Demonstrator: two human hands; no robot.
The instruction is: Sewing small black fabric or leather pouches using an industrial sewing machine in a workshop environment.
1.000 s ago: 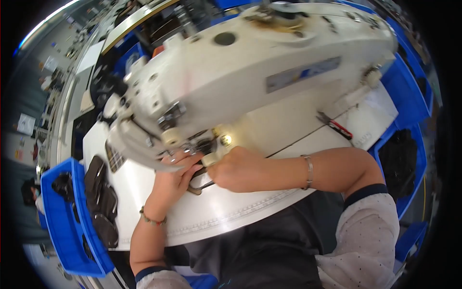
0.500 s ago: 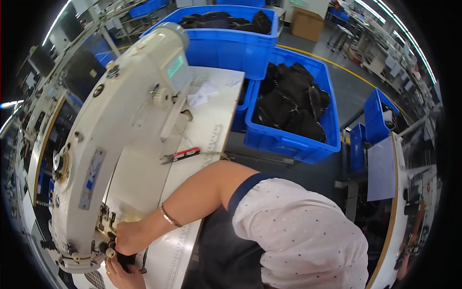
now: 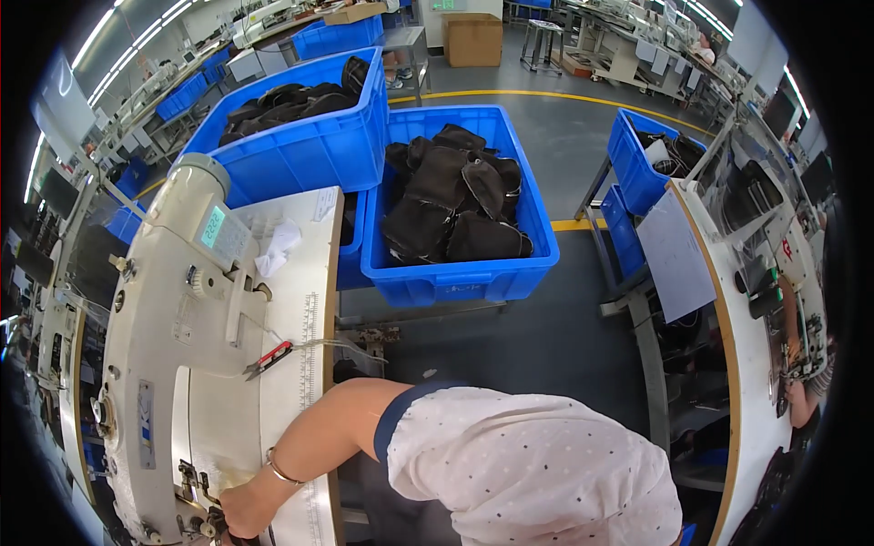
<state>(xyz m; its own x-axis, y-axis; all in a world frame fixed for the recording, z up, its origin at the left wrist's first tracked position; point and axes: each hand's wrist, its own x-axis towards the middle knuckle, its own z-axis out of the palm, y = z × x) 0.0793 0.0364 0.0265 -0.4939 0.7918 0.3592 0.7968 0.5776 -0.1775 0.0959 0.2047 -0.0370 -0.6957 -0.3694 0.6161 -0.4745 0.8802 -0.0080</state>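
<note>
My right hand [image 3: 246, 510] is beside the needle area of a white sewing machine [image 3: 137, 364], its fingers curled inward. A little dark material [image 3: 238, 540] shows beneath it at the lower edge; what the fingers hold is hidden. A metal bangle [image 3: 282, 471] circles the wrist. My left hand is out of the picture. Red-handled thread snips [image 3: 269, 358] lie on the white machine table [image 3: 296, 400], farther back than my hand. A crumpled white scrap [image 3: 278, 248] rests near the machine's display end.
Two blue crates, one at the back [image 3: 300, 150] and one in the middle [image 3: 460, 278], hold black sewn pieces [image 3: 446, 196]. At right, a co-worker's hand [image 3: 801, 400] works at another machine table [image 3: 742, 391]. A smaller blue crate [image 3: 637, 168] and a cardboard box [image 3: 473, 41] stand farther off.
The view has swung to the right and up, so the machine sits lower left. My left hand and most of the black piece have left the picture. My right hand stays by the needle.
</note>
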